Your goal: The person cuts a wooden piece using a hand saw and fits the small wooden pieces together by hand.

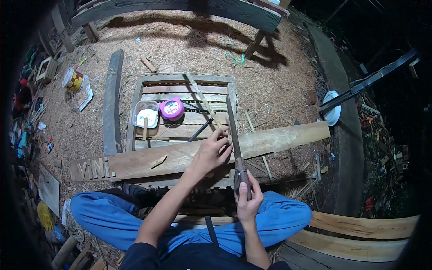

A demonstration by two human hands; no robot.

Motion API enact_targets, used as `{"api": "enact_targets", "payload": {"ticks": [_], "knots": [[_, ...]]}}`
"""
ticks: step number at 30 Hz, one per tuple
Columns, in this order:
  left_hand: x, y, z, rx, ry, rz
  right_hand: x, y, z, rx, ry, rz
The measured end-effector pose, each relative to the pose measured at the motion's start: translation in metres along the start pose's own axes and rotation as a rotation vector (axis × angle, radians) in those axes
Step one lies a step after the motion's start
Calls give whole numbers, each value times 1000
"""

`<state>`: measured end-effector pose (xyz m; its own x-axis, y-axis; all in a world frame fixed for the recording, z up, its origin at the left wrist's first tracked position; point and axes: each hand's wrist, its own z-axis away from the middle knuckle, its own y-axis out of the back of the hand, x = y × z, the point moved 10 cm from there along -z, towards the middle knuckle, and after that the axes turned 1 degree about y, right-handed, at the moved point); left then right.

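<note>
My left hand (211,150) is closed on a thin wooden strip (202,99), which slants up and away over a slatted wooden pallet (157,133). In my right hand (249,200) is the handle of a long, narrow saw-like tool (234,130); its blade points away from me, right beside my left fingertips. Beneath both hands lies a long wooden board (279,139), with small wooden letters (96,168) at its left end and a small loose wood piece (158,161). The exact contact between blade and strip is hard to make out.
On the pallet are a pink tape measure (172,109), a plastic tub (146,114) of white paste with a stick, and dark thin tools. A plank (113,101) lies left, a bucket (73,80) farther left. A bench (180,18) stands ahead; a lamp pole (369,83) is right.
</note>
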<state>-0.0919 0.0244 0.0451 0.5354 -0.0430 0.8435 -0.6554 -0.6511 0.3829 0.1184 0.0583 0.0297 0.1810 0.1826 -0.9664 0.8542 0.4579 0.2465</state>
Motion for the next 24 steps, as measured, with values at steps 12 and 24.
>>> {"api": "enact_targets", "payload": {"ticks": [12, 24], "knots": [[17, -1, 5, 108, -117, -252, 6, -6, 12, -4, -120, -24], [11, -5, 8, 101, -57, -322, -15, -10, 15, 4, -106, 12]]}}
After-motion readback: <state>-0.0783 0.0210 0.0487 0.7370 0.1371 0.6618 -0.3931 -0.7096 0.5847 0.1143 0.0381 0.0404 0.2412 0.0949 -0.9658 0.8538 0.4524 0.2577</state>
